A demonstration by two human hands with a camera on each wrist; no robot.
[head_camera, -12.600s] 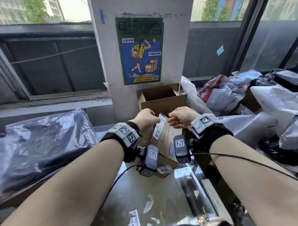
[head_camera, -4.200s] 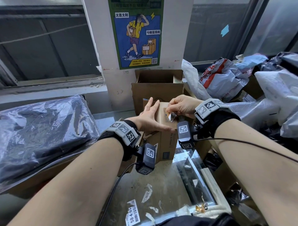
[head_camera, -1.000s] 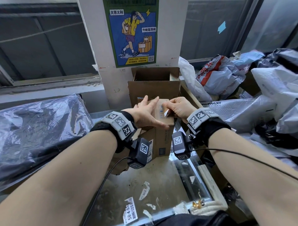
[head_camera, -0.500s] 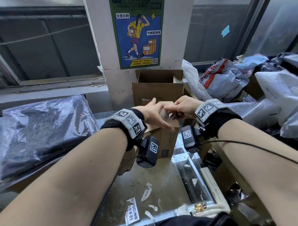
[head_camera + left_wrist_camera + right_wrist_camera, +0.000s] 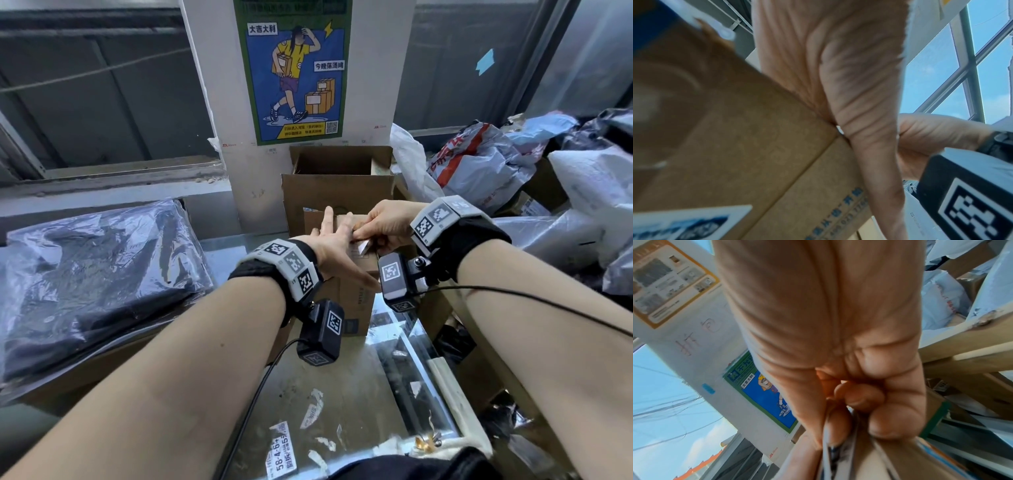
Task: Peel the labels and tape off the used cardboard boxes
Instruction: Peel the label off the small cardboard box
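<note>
Left hand point(image 5: 331, 247) presses flat on small box point(image 5: 352, 298); right hand point(image 5: 387, 226) pinches label point(image 5: 363, 246) atop the box. Risk: label tears (paper thin) if yanked.

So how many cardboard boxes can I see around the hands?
2 plainly: the small box under both hands, and the open box behind it against the pillar. More cardboard peeks from the bag pile, so others may be hidden.

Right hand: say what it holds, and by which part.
The right hand pinches a white label by its lifted edge, atop the small cardboard box.
</note>
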